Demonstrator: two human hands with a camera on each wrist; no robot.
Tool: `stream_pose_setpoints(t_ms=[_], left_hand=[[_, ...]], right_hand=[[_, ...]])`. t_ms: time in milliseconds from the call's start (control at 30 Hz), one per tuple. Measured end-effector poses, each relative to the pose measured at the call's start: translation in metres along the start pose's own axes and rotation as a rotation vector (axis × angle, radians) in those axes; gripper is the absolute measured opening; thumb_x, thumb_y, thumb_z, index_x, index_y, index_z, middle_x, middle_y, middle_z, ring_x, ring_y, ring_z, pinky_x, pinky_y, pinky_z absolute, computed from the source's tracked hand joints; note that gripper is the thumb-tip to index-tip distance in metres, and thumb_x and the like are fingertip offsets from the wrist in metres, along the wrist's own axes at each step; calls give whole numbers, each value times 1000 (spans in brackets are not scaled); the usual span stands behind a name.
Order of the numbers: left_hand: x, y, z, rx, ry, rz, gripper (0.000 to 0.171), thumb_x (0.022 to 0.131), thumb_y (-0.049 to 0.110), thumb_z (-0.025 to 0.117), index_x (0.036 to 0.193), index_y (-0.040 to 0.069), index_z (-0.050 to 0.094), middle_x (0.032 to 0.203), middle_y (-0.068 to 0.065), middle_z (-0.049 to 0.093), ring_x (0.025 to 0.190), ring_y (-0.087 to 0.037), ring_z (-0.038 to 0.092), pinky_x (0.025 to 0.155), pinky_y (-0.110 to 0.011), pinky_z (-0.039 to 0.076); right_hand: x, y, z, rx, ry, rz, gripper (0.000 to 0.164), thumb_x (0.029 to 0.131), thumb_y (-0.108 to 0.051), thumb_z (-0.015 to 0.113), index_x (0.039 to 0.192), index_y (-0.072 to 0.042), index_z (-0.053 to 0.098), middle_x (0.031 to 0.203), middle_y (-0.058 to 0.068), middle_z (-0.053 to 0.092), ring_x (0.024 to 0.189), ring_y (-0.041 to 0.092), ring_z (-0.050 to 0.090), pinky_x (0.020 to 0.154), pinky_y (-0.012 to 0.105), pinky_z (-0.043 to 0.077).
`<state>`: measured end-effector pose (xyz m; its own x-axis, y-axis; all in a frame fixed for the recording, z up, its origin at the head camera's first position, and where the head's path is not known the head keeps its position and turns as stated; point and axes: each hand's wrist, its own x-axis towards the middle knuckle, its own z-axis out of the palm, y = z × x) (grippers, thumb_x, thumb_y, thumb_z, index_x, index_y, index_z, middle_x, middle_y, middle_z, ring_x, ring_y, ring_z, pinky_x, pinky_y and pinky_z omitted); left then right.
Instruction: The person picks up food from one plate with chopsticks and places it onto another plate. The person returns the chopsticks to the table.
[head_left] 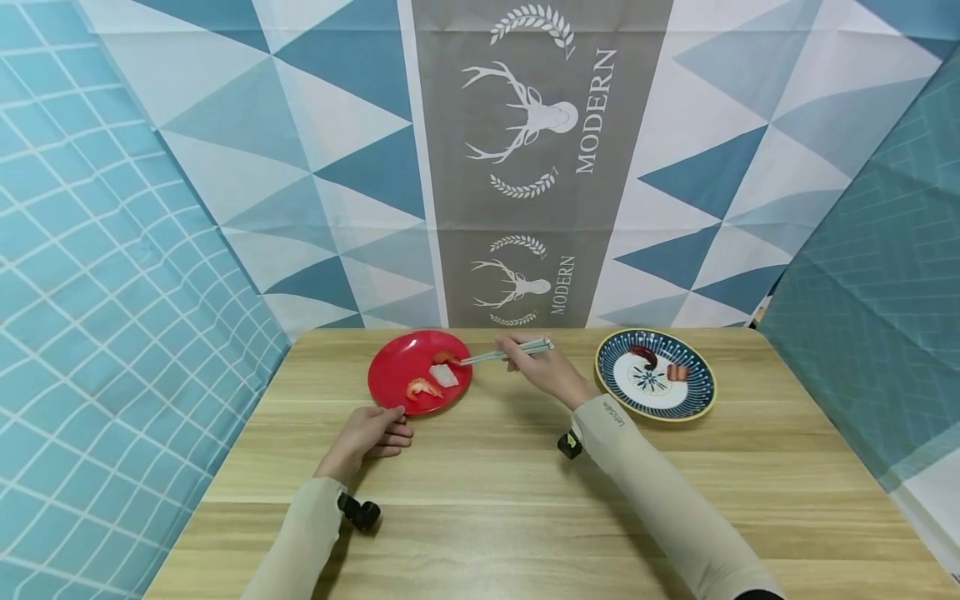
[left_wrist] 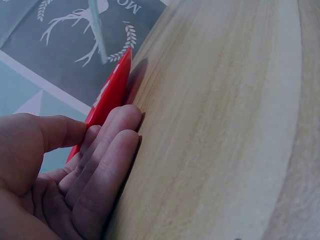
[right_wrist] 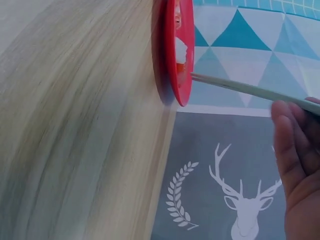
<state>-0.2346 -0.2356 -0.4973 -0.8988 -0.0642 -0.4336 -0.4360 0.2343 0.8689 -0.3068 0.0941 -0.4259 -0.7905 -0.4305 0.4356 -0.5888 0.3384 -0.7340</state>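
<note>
A red plate point(head_left: 390, 371) lies at the back left of the wooden table. My left hand point(head_left: 367, 437) pinches its near rim, thumb above and fingers beneath; the left wrist view shows this grip on the plate point(left_wrist: 112, 90) up close. In my right hand point(head_left: 536, 362) are pale green chopsticks point(head_left: 495, 356), reaching left over the plate's right rim. Their tips are right at an orange-red food piece point(head_left: 444, 357). Beside that lie a white block-shaped piece point(head_left: 444, 376) and an orange shrimp point(head_left: 422, 388). The right wrist view shows the chopsticks point(right_wrist: 250, 90) slanting to the plate.
To the right stands a blue-and-white patterned plate point(head_left: 705, 393) holding a dark red curved piece point(head_left: 643, 356) and a reddish-brown block point(head_left: 677, 372). A printed cloth point(head_left: 525, 208) hangs behind the table point(head_left: 480, 500), with blue cloths at both sides.
</note>
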Motion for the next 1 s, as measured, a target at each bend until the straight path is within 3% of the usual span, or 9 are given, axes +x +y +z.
stream_pose_setpoints(t_ms=[133,533,733,1000], left_hand=[[0,1,0,8,3,0,39,106,35,58,115,-3,63,91,-9,77,77,-17,77,72,-30,65],[-1,2,0,-2,3,4,39,106,35,58,114,-3,63,91,-9,77,76,-16,76,72,-31,65],[-1,0,-1,-12,2,9,39,105,35,59,114,-3,63,91,-9,77,77,-17,77,72,-31,65],[-1,0,1,-6,5,9,40,105,36,59,115,-3,62,91,-9,77,77,-17,77,72,-30,65]], right_hand=[[-6,-3,-7,-23,30,-68,28,106,-20,58,92,-6,76,70,10,70,61,17,60,51,23,43],[-20,-14,-17,-51,22,-127,29,107,-18,55,94,-7,78,72,3,75,63,26,69,52,22,47],[-32,-19,-23,-48,-27,-161,23,104,-11,59,100,-5,80,78,4,77,68,18,71,59,24,56],[-57,-17,-44,-11,-37,-114,23,105,-10,57,113,-4,78,100,8,80,86,18,77,75,30,64]])
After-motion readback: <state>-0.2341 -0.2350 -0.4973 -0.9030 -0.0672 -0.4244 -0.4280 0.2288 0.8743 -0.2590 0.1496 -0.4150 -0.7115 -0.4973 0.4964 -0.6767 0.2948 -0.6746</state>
